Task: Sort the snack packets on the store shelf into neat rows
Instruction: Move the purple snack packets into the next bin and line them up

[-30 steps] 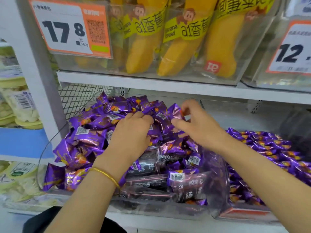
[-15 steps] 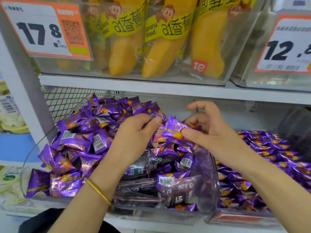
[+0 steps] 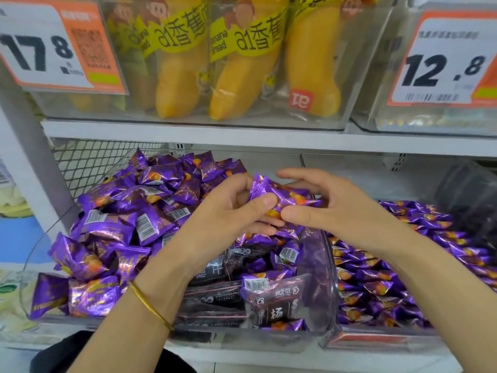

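Above the lower shelf's clear bin (image 3: 321, 267), both hands meet on one purple snack packet (image 3: 279, 193), held clear of the pile. The left hand (image 3: 228, 219), a gold bangle (image 3: 150, 305) on its wrist, curls thumb and fingers round the packet's left end. The right hand (image 3: 338, 211) pinches the right end between the thumb below and fingers above. Beneath them lies a loose heap of purple packets (image 3: 121, 224), jumbled every way, with dark packets (image 3: 215, 297) stacked at the bin's front. To the right, a neighbouring bin holds more purple packets (image 3: 403, 265) in tidier lines. Up top, banana bread packs (image 3: 242, 76) stand between price tags reading 17.8 (image 3: 53, 49) and 12.8 (image 3: 443, 65).
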`<state>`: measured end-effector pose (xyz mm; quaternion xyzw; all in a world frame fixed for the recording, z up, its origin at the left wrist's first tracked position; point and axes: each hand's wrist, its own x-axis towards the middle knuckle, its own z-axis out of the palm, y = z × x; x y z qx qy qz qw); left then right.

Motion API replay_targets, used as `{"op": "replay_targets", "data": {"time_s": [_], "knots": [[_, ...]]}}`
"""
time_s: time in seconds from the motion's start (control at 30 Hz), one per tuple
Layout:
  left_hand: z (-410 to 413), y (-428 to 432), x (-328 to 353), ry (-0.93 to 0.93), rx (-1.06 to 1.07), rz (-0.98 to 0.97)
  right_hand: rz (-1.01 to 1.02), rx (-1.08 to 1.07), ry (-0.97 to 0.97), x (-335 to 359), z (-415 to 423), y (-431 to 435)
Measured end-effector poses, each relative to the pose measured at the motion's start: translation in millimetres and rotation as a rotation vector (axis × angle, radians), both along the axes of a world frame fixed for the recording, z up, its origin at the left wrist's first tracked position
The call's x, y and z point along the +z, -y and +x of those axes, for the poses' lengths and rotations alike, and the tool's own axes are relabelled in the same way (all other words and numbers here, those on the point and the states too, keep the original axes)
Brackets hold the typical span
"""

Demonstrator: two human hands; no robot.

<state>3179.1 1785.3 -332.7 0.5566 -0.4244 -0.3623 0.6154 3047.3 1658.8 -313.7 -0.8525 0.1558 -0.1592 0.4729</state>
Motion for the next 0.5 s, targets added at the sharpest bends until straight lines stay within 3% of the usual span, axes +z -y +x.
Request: {"op": "replay_targets", "data": {"time_s": [0.1,0.27,0.5], "knots": [[-0.6,3.7,-1.4,0.169,0.066,-0.006,0.110,0.024,0.045,-0.6,1.5,1.9],[22.0,8.7,-19.5,0.796,0.421,0.074,0.091,-0.107,0.104,-3.9,-0.7,8.9],[23.6,17.4,-35.2,1.313,0.216,0.479,0.138,-0.141,0.104,-6.6,-7.1,13.3]]}}
